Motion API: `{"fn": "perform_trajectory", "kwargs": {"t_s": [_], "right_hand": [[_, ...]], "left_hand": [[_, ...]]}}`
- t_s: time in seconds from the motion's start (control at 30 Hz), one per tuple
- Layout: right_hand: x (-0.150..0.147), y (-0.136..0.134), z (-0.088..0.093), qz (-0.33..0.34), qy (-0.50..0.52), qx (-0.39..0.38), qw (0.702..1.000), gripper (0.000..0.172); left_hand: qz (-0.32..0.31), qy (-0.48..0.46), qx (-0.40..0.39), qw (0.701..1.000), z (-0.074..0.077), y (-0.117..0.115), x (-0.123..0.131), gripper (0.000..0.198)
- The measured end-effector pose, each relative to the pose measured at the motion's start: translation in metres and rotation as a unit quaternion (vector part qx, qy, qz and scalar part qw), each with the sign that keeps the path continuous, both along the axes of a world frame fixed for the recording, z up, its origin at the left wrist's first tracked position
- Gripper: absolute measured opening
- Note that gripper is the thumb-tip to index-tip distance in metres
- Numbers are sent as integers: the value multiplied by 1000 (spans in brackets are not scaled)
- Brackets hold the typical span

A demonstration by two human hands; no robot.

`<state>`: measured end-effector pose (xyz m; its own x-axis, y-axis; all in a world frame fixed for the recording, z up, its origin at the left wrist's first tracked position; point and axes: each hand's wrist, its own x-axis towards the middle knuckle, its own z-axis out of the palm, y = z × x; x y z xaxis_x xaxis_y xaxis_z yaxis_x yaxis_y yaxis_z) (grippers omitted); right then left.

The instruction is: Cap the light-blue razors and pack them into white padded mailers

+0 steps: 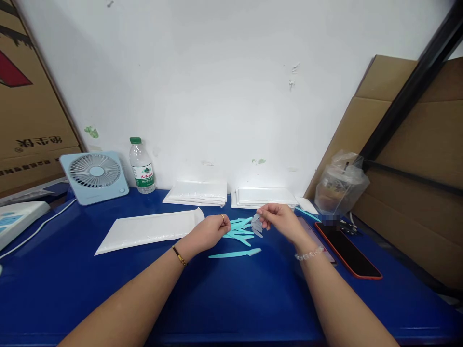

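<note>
In the head view our left hand point(211, 232) is curled shut, pinching teal sticks point(240, 223) at their 9 o'clock. Our right hand point(278, 218), at 3 o'clock, pinches their grey tips. More lie beneath, one stray stick point(235, 254) at 6 o'clock. We judge the thin, slick, tapered plastic could slip and scatter across the glossy blue table point(253, 299).

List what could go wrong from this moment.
The teal sticks fanned between the left hand and right hand look loosely bunched; some could slip onto the blue table. The right forearm passes close beside the phone and might nudge it.
</note>
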<state>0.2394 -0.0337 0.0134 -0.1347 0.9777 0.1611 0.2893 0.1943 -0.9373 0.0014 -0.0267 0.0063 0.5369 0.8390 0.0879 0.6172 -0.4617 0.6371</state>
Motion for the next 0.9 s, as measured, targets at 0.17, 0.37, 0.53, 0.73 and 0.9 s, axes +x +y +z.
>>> {"fn": "perform_trajectory", "kwargs": {"t_s": [0.17, 0.37, 0.53, 0.73, 0.9], "right_hand": [[-14, -2, -6, 60, -6, -32, 998, 39], [0, -1, -9, 2, -257, 8, 966, 33], [7, 1, -19, 31, -373, 38, 927, 4], [4, 1, -24, 32, -386, 12, 922, 7], [9, -1, -17, 11, -375, 20, 927, 9]], "left_hand": [[-12, -8, -4, 1000, 4, -4, 1, 21], [-49, 68, -12, 996, -2, -4, -2, 18], [-36, 107, 116, 987, -12, 3, 1, 19], [-36, 118, 117, 985, -14, 9, 2, 14], [-13, 75, 72, 995, -12, 12, -2, 14]]}}
